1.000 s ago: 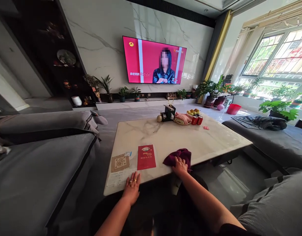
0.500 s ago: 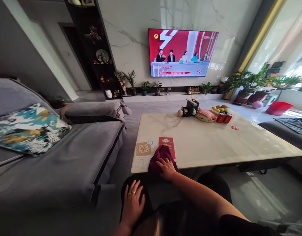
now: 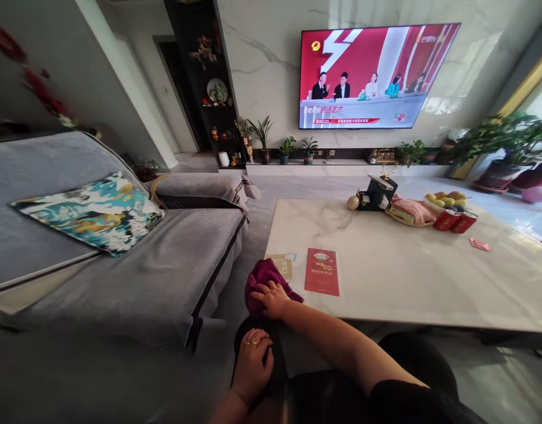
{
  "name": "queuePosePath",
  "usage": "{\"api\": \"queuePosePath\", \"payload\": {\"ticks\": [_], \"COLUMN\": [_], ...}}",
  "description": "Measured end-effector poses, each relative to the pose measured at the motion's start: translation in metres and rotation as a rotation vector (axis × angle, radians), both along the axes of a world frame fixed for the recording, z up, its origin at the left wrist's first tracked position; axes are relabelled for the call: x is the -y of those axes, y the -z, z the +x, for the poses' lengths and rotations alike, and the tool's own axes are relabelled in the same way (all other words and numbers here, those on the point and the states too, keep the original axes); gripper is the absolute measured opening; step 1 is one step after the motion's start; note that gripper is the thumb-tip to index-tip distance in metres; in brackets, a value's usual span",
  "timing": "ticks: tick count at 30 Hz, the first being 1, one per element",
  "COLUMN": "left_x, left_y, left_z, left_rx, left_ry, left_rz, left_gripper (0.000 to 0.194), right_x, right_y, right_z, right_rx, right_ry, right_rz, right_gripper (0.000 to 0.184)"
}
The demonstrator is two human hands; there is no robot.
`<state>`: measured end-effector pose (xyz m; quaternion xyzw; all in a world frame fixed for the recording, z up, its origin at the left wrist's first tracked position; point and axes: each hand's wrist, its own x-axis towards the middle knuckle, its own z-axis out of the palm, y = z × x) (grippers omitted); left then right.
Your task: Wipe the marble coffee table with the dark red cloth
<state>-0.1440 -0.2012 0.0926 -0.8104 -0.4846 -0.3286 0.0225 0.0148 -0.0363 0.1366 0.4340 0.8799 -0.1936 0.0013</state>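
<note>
A bunched purple cloth (image 3: 267, 284) lies over the front left corner of the white marble-look coffee table (image 3: 386, 277), partly past its edge. On top of it presses my right hand (image 3: 271, 299), fingers forward and gripping the fabric. My left hand (image 3: 254, 362), with a gold ring, rests on my left knee, holding nothing; its fingers bend over the knee. The cloth partly covers a tan printed square (image 3: 283, 266). To the right of the cloth lies a red printed booklet (image 3: 321, 272), apart from it.
Farther back on the table stand a dark box (image 3: 379, 193), a basket with a pink towel (image 3: 411, 211), a fruit bowl (image 3: 448, 201) and red cans (image 3: 446, 219). A small red packet (image 3: 480, 244) lies nearby. A grey sofa (image 3: 134, 277) flanks the left.
My right hand has moved the cloth left, off the red booklet and onto the tan square. The fingers of my left hand have drawn together on the knee. The view has turned.
</note>
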Motion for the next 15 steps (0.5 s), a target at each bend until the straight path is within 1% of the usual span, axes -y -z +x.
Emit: {"api": "queuePosePath", "payload": {"ticks": [4,6,8,11,13,15], "left_x": [0.000,0.000,-0.001,-0.001,-0.002,-0.002], "left_y": [-0.005,-0.006,-0.006,-0.006,-0.006,-0.007], "left_z": [0.003,0.004,0.005,0.007,0.007,0.008], "left_rx": [-0.018,-0.031,-0.047,-0.076,-0.097,-0.116], "left_ry": [-0.012,-0.013,-0.013,-0.010,-0.006,0.001], "left_rz": [0.012,0.030,0.055,0.102,0.131,0.154], "left_gripper": [0.026,0.025,0.024,0.023,0.023,0.022], "right_x": [-0.006,-0.005,-0.001,0.007,0.013,0.019], "right_y": [-0.005,-0.007,-0.007,-0.006,-0.004,-0.001], "right_z": [-0.007,-0.002,0.010,0.043,0.077,0.119], "right_rx": [-0.016,-0.026,-0.035,-0.049,-0.056,-0.058], "right_ry": [-0.076,-0.088,-0.072,-0.006,0.063,0.155], "right_rz": [0.013,0.018,0.024,0.031,0.033,0.036], "right_gripper": [0.084,0.081,0.080,0.081,0.081,0.081]}}
